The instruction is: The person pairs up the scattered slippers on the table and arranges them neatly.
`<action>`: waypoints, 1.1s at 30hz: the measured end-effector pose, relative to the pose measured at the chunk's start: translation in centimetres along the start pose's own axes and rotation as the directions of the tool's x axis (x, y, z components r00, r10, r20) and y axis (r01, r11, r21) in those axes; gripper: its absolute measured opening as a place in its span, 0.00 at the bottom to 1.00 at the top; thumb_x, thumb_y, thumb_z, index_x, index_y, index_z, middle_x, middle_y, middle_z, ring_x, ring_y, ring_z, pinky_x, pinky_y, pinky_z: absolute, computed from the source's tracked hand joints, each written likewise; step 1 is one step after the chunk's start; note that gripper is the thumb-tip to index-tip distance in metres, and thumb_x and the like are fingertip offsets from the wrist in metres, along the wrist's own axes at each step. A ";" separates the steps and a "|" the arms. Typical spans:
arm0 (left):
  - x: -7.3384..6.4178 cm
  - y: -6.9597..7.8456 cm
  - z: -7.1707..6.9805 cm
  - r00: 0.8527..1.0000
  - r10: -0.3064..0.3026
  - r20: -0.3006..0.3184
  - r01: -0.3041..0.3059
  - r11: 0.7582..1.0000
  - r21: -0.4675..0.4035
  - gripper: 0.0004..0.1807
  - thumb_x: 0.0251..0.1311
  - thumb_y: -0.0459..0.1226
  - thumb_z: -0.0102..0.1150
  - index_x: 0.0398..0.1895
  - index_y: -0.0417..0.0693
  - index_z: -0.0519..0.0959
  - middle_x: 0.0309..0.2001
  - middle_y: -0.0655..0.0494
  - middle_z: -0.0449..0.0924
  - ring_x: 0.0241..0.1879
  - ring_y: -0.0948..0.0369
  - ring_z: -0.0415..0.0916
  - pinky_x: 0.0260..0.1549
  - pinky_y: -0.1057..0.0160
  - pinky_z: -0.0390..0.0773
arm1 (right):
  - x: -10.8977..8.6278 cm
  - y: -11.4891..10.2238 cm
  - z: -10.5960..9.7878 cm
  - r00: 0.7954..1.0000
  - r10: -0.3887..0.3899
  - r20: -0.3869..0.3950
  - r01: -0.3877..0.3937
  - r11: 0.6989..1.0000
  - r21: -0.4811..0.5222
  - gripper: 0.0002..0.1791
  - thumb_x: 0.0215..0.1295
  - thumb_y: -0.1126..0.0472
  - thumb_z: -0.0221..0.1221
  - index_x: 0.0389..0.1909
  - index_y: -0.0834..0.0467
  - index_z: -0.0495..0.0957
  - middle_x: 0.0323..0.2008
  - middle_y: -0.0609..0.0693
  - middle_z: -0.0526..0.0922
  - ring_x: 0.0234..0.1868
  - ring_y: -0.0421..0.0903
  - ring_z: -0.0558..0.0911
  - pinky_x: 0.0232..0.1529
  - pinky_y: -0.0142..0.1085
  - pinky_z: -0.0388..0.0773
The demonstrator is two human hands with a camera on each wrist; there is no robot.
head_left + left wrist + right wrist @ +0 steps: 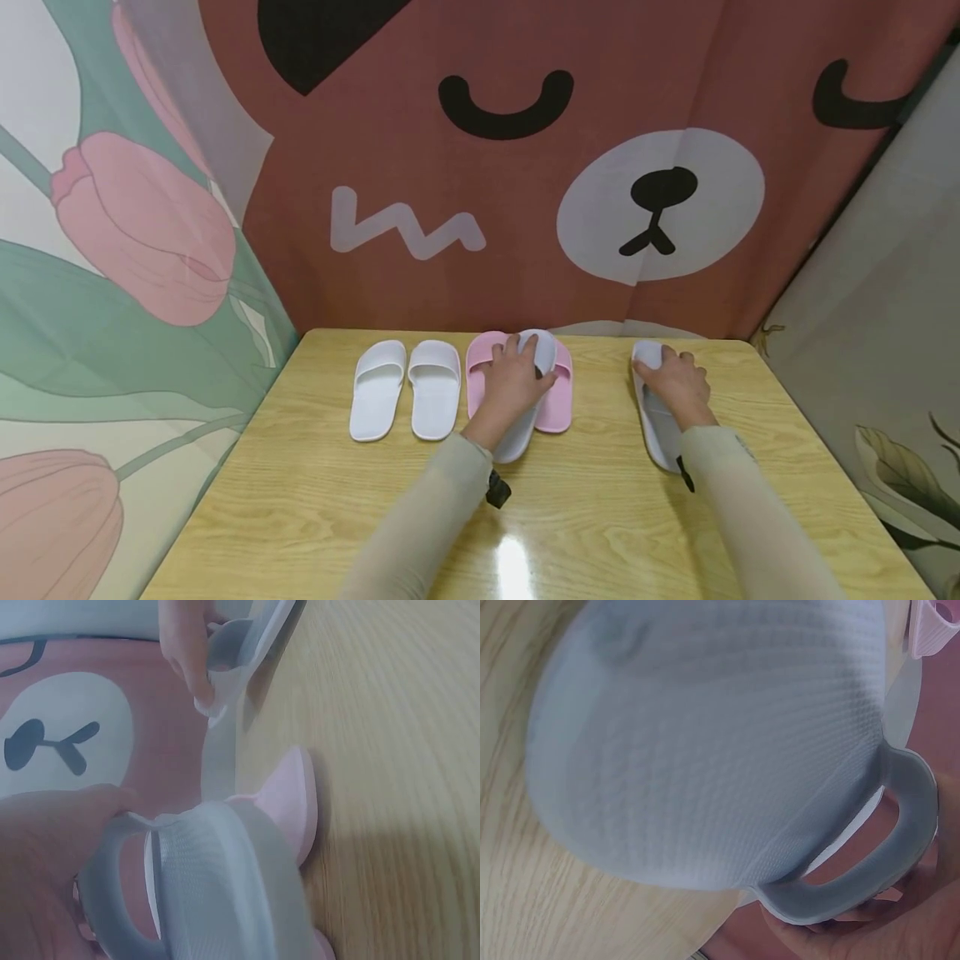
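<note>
My left hand (513, 379) grips a light grey slipper (517, 437) by its strap, and that slipper is above a pair of pink slippers, partly covering them. Parts of the left pink slipper (477, 392) and the right pink slipper (557, 408) show on either side. In the left wrist view, the grey slipper (217, 885) appears raised off the table and tilted. Over on the right, my right hand (678, 387) holds the other grey slipper (658, 437) around its strap. The right wrist view shows its textured footbed (705, 765) close up; it also looks tilted.
Two white slippers, one at left (375, 407) and one beside it (435, 408), lie side by side with toes toward the back. The wooden table (300, 500) meets a bear-printed curtain (412, 292) at its back edge. Printed cloths hang at both sides.
</note>
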State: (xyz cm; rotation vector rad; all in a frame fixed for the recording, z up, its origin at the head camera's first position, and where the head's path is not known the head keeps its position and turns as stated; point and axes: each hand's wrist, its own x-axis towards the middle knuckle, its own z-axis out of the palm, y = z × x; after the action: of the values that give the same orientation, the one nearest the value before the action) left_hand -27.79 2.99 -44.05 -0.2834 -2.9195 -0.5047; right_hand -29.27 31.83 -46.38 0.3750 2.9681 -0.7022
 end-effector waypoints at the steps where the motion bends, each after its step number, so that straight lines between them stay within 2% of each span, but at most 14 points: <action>1: 0.0 0.1 0.1 1.000 -0.001 0.001 0.001 1.000 -0.003 0.42 0.62 0.60 0.62 0.76 0.57 0.65 0.72 0.47 0.64 0.66 0.46 0.63 0.52 0.37 0.74 | 0.0 -0.1 0.0 1.000 -0.001 0.001 0.001 1.000 -0.002 0.53 0.70 0.30 0.48 0.79 0.67 0.47 0.70 0.79 0.51 0.65 0.82 0.57 0.57 0.72 0.63; 7: 0.1 0.6 0.5 1.000 -0.012 0.020 0.012 1.000 -0.002 0.43 0.61 0.62 0.61 0.77 0.58 0.65 0.73 0.48 0.63 0.67 0.46 0.62 0.53 0.39 0.74 | 0.1 -0.2 0.1 1.000 0.006 0.009 -0.006 1.000 -0.014 0.53 0.70 0.31 0.48 0.79 0.67 0.47 0.70 0.79 0.51 0.65 0.82 0.56 0.57 0.72 0.63; 19: 0.0 1.7 1.3 1.000 -0.014 0.002 0.014 1.000 -0.025 0.42 0.61 0.63 0.61 0.75 0.58 0.67 0.71 0.49 0.67 0.66 0.45 0.65 0.53 0.39 0.76 | 0.2 -0.4 0.2 1.000 0.016 0.006 -0.016 0.999 -0.035 0.52 0.70 0.31 0.48 0.78 0.67 0.48 0.70 0.79 0.52 0.64 0.82 0.58 0.56 0.71 0.64; 29: 0.3 2.8 2.2 0.999 -0.040 0.029 0.040 0.999 -0.002 0.43 0.60 0.65 0.61 0.76 0.60 0.65 0.72 0.50 0.65 0.67 0.46 0.64 0.52 0.42 0.74 | 0.1 -0.6 0.2 1.000 0.019 0.007 -0.019 0.999 -0.035 0.52 0.71 0.32 0.49 0.78 0.67 0.49 0.69 0.79 0.53 0.64 0.82 0.59 0.57 0.70 0.64; 33: 0.5 3.6 2.5 0.998 -0.044 0.033 0.044 0.999 0.008 0.43 0.60 0.65 0.60 0.76 0.61 0.65 0.72 0.51 0.64 0.68 0.47 0.63 0.54 0.41 0.74 | 0.2 -0.5 0.3 1.000 0.027 0.005 -0.027 0.999 -0.035 0.52 0.70 0.31 0.49 0.78 0.67 0.49 0.69 0.79 0.53 0.64 0.81 0.59 0.57 0.70 0.64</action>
State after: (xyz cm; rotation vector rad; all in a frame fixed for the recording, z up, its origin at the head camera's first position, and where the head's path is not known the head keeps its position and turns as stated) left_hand -27.81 7.23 -45.20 -0.2289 -2.9650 -0.5009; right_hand -29.59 31.32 -46.43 0.4091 2.9605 -0.6465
